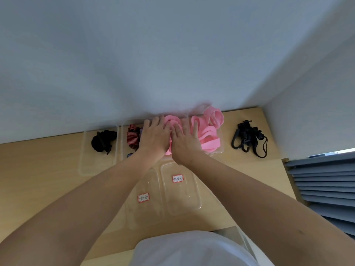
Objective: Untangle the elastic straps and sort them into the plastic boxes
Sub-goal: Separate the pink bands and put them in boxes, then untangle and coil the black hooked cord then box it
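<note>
1. Nearest the person, two clear lids lie flat on the desk (48, 169): the left lid (143, 200) and the right lid (180, 189), each with a red-bordered label. Both forearms pass right over them, so a dragging elbow could slide one off its spot or mix up which lid belongs to which box.
2. Further out, the left hand (153, 137) and the right hand (184, 144) press palm-down with fingers spread on the pink elastic straps (209, 135); neither grip is clenched on anything. The straps bulge above the rim of their clear plastic box (221, 148). Once the pressure comes off, I judge the springy loops will likely pop up and spill over the rim.
3. Just left of the left hand, the red-and-black striped straps (132, 137) sit in the neighbouring box; the wrist could snag them.
4. Further left, black straps (103, 140) sit in another box.
5. Far right, a black tangle with buckles (248, 138) lies unsorted on the bare desk.
</note>
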Action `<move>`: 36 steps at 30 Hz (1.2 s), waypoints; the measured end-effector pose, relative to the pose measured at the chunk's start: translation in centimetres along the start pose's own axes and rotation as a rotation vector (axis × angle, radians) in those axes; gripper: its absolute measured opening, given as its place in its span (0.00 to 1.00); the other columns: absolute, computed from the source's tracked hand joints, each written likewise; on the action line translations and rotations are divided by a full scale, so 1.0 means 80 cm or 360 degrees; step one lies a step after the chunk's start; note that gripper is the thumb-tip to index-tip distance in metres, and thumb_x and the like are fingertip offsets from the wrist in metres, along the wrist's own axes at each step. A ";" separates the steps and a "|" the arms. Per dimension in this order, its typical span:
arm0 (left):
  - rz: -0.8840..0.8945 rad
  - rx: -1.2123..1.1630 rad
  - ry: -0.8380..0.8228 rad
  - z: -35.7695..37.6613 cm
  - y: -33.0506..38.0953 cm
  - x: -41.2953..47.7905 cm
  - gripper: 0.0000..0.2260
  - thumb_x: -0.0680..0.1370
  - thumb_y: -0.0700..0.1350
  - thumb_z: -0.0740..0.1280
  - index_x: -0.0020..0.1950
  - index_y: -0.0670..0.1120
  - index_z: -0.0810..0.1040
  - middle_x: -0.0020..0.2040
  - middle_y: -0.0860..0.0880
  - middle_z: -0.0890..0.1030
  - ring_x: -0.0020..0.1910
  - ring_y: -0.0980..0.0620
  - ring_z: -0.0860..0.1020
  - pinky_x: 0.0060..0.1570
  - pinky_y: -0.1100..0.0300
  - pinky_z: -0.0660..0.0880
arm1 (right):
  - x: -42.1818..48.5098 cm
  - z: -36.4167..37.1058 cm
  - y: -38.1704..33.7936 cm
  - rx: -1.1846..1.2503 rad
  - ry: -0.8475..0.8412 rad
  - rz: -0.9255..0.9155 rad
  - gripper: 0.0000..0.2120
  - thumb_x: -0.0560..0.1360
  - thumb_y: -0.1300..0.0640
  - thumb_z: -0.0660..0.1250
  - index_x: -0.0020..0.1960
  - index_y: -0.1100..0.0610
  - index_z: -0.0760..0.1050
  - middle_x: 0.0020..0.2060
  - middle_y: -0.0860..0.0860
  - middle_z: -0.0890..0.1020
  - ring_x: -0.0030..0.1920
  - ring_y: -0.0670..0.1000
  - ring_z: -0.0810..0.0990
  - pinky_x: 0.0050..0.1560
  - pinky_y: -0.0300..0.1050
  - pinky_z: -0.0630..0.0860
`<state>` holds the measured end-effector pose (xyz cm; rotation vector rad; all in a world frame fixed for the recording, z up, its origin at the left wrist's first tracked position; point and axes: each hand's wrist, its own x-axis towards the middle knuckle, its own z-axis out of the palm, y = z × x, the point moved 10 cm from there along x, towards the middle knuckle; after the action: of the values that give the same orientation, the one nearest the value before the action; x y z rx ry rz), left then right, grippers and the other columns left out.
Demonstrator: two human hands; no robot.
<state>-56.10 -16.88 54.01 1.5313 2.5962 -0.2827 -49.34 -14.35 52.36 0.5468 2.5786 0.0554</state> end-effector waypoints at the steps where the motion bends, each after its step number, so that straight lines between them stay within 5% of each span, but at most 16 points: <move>1: -0.0007 0.0065 -0.0014 -0.001 0.004 0.001 0.19 0.85 0.46 0.53 0.76 0.48 0.65 0.76 0.43 0.67 0.71 0.44 0.66 0.62 0.46 0.64 | 0.000 0.000 -0.001 -0.0037 -0.0013 0.0015 0.34 0.83 0.50 0.52 0.82 0.59 0.41 0.82 0.56 0.45 0.79 0.67 0.36 0.71 0.77 0.33; 4: -0.0049 0.0075 -0.0041 -0.006 0.007 0.001 0.19 0.84 0.43 0.54 0.76 0.45 0.61 0.68 0.42 0.74 0.67 0.43 0.70 0.60 0.46 0.65 | 0.000 0.001 -0.001 -0.0064 -0.0035 0.0033 0.34 0.83 0.49 0.51 0.82 0.59 0.39 0.82 0.57 0.45 0.79 0.67 0.36 0.70 0.78 0.33; 11: -0.0001 0.0234 -0.0137 -0.005 0.014 0.000 0.18 0.84 0.41 0.53 0.75 0.41 0.64 0.70 0.41 0.71 0.69 0.42 0.68 0.63 0.46 0.65 | -0.004 -0.003 0.003 -0.0060 -0.0023 0.0040 0.35 0.84 0.48 0.51 0.82 0.58 0.36 0.82 0.55 0.44 0.79 0.68 0.35 0.72 0.76 0.37; 17: -0.0154 0.0064 -0.0023 -0.039 0.009 -0.020 0.30 0.80 0.49 0.61 0.80 0.43 0.55 0.78 0.43 0.61 0.74 0.43 0.64 0.66 0.46 0.64 | -0.023 -0.031 0.020 0.0138 0.0308 -0.0186 0.31 0.81 0.51 0.58 0.80 0.61 0.55 0.79 0.57 0.60 0.79 0.64 0.53 0.75 0.69 0.51; 21: -0.0058 0.0003 0.0006 -0.061 0.032 -0.020 0.37 0.78 0.54 0.65 0.82 0.42 0.53 0.83 0.42 0.51 0.81 0.43 0.55 0.74 0.45 0.59 | -0.051 -0.055 0.055 0.0258 0.0594 -0.0306 0.21 0.79 0.57 0.61 0.70 0.61 0.72 0.71 0.58 0.74 0.73 0.59 0.69 0.73 0.57 0.64; 24: 0.0022 -0.0140 0.0062 -0.080 0.060 -0.014 0.28 0.84 0.52 0.56 0.82 0.43 0.56 0.84 0.43 0.51 0.83 0.44 0.51 0.75 0.45 0.59 | -0.074 -0.075 0.107 0.0412 0.0778 -0.0188 0.14 0.76 0.60 0.62 0.59 0.59 0.79 0.60 0.55 0.82 0.63 0.59 0.78 0.67 0.58 0.67; 28: 0.0156 -0.0244 0.0078 -0.099 0.115 -0.004 0.27 0.86 0.53 0.53 0.82 0.41 0.55 0.83 0.42 0.54 0.83 0.43 0.51 0.78 0.44 0.56 | -0.099 -0.083 0.184 0.0561 0.0892 -0.0056 0.17 0.77 0.63 0.62 0.64 0.63 0.78 0.66 0.58 0.79 0.68 0.57 0.76 0.68 0.50 0.70; 33: 0.0262 -0.0325 0.0018 -0.113 0.195 0.002 0.29 0.85 0.49 0.56 0.83 0.40 0.53 0.83 0.42 0.55 0.83 0.42 0.51 0.78 0.42 0.55 | -0.119 -0.046 0.287 0.0662 0.0687 0.0278 0.11 0.78 0.61 0.60 0.58 0.60 0.76 0.60 0.55 0.78 0.61 0.57 0.78 0.53 0.48 0.74; 36: 0.0241 -0.0327 -0.0072 -0.113 0.234 0.008 0.28 0.85 0.47 0.56 0.82 0.39 0.52 0.83 0.42 0.53 0.83 0.42 0.50 0.77 0.42 0.54 | -0.127 -0.023 0.329 0.0715 0.0587 0.0358 0.12 0.78 0.60 0.59 0.57 0.60 0.77 0.59 0.55 0.79 0.59 0.58 0.78 0.57 0.52 0.77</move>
<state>-40.08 -5.52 60.82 1.6155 2.3734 -0.0343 -32.41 6.00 62.35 1.0785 2.8830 -0.3901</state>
